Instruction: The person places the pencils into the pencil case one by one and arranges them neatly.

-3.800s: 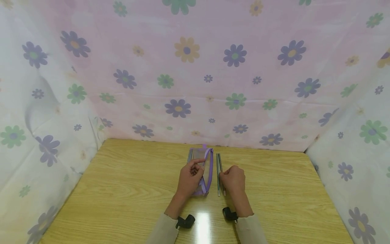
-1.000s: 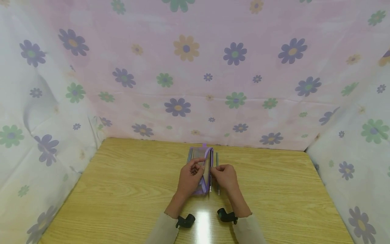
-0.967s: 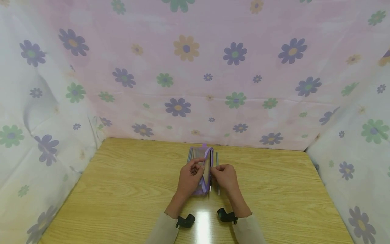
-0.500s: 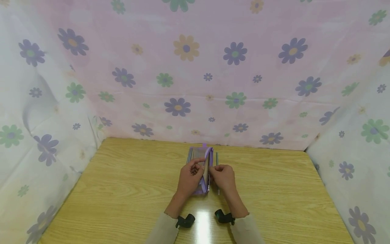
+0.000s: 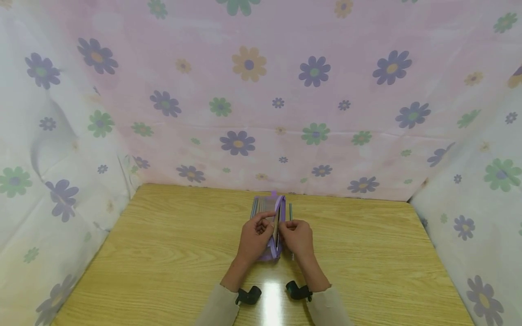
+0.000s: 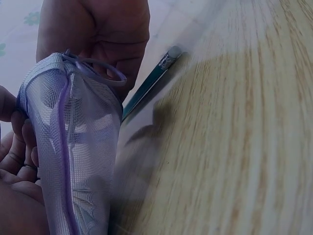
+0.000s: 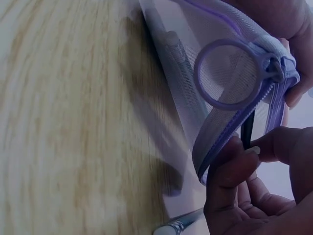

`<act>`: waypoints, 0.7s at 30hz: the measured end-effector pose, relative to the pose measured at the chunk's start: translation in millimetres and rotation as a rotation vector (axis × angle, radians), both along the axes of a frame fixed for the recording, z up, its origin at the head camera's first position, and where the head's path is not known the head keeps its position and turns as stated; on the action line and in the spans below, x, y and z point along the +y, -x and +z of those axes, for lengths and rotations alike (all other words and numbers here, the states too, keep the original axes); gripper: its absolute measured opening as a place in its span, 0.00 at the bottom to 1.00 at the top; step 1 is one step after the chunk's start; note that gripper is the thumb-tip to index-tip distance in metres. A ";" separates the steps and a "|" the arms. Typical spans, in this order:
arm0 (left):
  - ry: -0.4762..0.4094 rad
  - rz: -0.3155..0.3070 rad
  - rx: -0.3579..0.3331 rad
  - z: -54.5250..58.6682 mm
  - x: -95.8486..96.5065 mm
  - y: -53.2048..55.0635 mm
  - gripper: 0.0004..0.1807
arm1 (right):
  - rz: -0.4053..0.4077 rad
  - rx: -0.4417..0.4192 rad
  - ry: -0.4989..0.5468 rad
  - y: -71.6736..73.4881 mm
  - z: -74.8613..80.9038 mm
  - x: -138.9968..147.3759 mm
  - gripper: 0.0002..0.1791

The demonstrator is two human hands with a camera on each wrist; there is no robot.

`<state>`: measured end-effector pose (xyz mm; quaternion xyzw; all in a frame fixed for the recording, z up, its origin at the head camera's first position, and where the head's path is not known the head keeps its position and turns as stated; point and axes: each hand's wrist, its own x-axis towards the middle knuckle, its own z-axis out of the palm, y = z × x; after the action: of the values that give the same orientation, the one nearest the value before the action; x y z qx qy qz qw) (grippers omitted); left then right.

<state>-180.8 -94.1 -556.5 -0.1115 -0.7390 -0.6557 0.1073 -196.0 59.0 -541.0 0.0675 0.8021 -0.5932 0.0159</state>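
A purple mesh zip pouch (image 5: 282,202) stands near the table's far edge with its mouth unzipped and several pencils showing through its left side. My left hand (image 5: 253,237) pinches the left edge of the mouth, thumb and index finger apart from the rest. Between thumb and fingertips my right hand (image 5: 299,236) holds a dark pencil (image 7: 248,128), which lies within the zip opening; its lower part is hidden by the mesh. Close to the pouch's right, under my right hand, a green pencil (image 6: 146,87) with an eraser end lies on the table.
A large purple ring pull (image 7: 197,73) hangs from the zip's end. The wood-grain table (image 5: 171,253) stretches to both sides, with flower-printed cloth (image 5: 285,117) walls behind and beside it. Black wrist cameras (image 5: 249,295) sit on both wrists.
My right hand picked up the dark pencil from beside the green one, carried it left and lowered it into the pouch's mouth. My left hand has stayed on the pouch.
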 end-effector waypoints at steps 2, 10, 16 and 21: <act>0.000 0.002 0.003 -0.5 0.1 0.0 0.17 | -0.002 0.007 -0.011 -0.3 -0.1 -0.4 0.11; -0.015 0.001 -0.003 -0.4 0.2 0.7 0.17 | 0.008 0.012 -0.037 -0.3 -0.3 0.5 0.11; -0.017 0.007 0.004 1.0 0.4 0.5 0.17 | -0.031 0.048 -0.123 2.3 0.2 4.5 0.09; -0.014 0.006 0.001 1.3 0.2 -0.4 0.17 | -0.041 0.081 -0.210 3.9 -0.9 10.3 0.07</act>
<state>-180.5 -93.8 -555.2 -0.1088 -0.7347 -0.6605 0.1105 -199.9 69.3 -541.9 0.0613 0.8582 -0.5083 -0.0358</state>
